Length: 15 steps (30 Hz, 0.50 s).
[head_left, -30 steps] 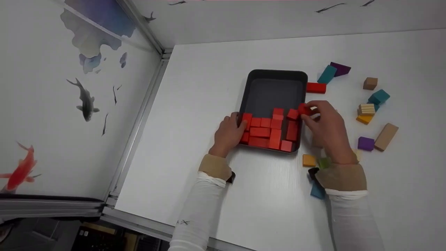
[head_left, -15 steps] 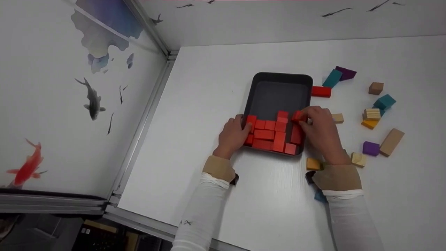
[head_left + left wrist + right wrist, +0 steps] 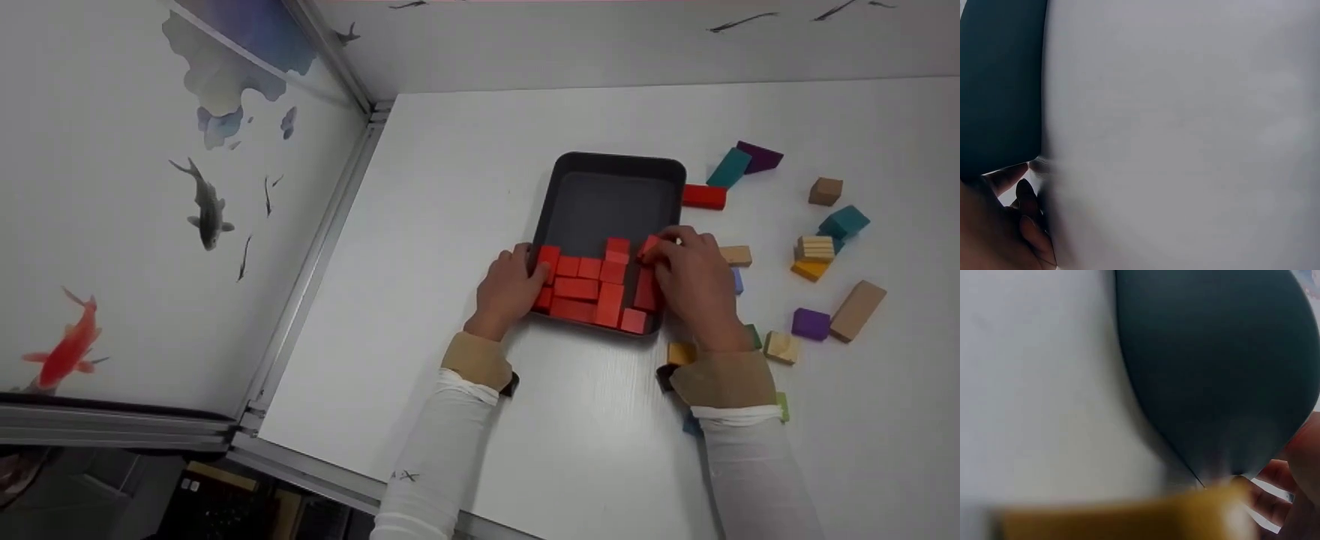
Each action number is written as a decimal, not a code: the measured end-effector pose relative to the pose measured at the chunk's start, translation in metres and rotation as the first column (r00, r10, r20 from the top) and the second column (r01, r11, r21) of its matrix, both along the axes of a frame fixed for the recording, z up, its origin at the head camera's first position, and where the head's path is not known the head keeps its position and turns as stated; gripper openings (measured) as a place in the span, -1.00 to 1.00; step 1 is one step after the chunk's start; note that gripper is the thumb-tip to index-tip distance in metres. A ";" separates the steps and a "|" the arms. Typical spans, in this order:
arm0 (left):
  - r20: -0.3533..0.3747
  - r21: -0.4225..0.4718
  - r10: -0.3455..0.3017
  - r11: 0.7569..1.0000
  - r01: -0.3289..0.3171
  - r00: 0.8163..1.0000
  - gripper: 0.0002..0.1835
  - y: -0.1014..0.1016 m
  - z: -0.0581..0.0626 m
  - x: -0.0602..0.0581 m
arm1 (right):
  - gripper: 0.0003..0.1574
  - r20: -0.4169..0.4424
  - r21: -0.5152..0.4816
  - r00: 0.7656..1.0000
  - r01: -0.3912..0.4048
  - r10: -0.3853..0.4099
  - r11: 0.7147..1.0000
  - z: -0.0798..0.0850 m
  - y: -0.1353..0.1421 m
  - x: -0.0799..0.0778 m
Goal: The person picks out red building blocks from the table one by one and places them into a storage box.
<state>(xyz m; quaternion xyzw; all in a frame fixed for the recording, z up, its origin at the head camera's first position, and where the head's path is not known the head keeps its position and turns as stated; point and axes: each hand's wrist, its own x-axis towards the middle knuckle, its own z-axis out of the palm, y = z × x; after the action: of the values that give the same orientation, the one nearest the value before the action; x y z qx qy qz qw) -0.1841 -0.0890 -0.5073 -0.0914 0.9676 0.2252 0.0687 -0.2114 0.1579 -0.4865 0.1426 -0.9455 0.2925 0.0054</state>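
Note:
A dark rectangular tray (image 3: pixel 615 214) lies on the white table, its near half packed with several red blocks (image 3: pixel 576 288). My left hand (image 3: pixel 510 289) grips the tray's left side, thumb over the rim beside the red blocks. In the left wrist view, that hand's fingers (image 3: pixel 1033 230) curl by the tray's dark outer wall (image 3: pixel 1002 84). At the right rim, my right hand (image 3: pixel 697 281) pinches a small red block (image 3: pixel 649 245) above a longer red block (image 3: pixel 646 289). Fingers of the right hand (image 3: pixel 1269 498) show below the tray wall (image 3: pixel 1213 365) in the right wrist view.
A red block (image 3: pixel 705 197) lies against the tray's right outer side. Teal (image 3: pixel 729 168), purple (image 3: pixel 811 324) and wooden blocks (image 3: pixel 858 311) are scattered to the right. A yellow block (image 3: pixel 681 353) sits beside the right wrist. Panels border the table at the left and back.
My right hand has brought the small red block from over the right rim to just inside it. The left hand keeps its grip on the tray. The head view has shifted slightly.

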 end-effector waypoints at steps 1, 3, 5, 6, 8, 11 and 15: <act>-0.002 0.000 0.001 1.000 -0.001 1.000 -0.41 0.000 0.000 0.000 | -0.77 0.000 0.006 1.000 -0.001 0.001 1.000 0.001 0.000 0.000; -0.007 0.004 0.002 1.000 -0.002 1.000 -0.41 0.000 0.001 -0.001 | -0.75 0.003 0.019 1.000 -0.006 0.006 1.000 0.001 0.000 0.000; -0.010 0.008 0.003 1.000 -0.003 1.000 -0.41 -0.001 0.001 -0.001 | -0.71 0.014 0.033 1.000 -0.014 0.013 0.999 0.002 -0.001 -0.001; -0.010 0.006 0.002 1.000 -0.002 1.000 -0.41 -0.001 0.001 -0.002 | -0.68 0.023 0.039 1.000 -0.019 0.018 0.999 0.002 -0.001 -0.001; -0.006 0.009 0.000 1.000 0.000 1.000 -0.40 -0.001 0.000 -0.001 | -0.62 0.047 0.044 0.999 -0.028 0.026 0.999 0.001 -0.001 -0.002; 0.003 0.004 -0.007 1.000 0.007 1.000 -0.40 -0.001 -0.001 0.000 | -0.53 0.084 0.052 0.996 -0.037 0.033 0.998 -0.001 -0.001 -0.002; 0.005 0.007 -0.007 1.000 0.007 1.000 -0.40 -0.001 -0.001 0.000 | -0.41 0.119 0.047 0.992 -0.042 0.036 0.998 -0.003 -0.001 -0.002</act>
<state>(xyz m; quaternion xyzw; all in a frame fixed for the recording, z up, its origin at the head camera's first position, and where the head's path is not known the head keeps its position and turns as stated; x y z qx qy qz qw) -0.1837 -0.0900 -0.5088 -0.0884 0.9669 0.2281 0.0724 -0.2139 0.1569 -0.4894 0.1438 -0.9481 0.2771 -0.0598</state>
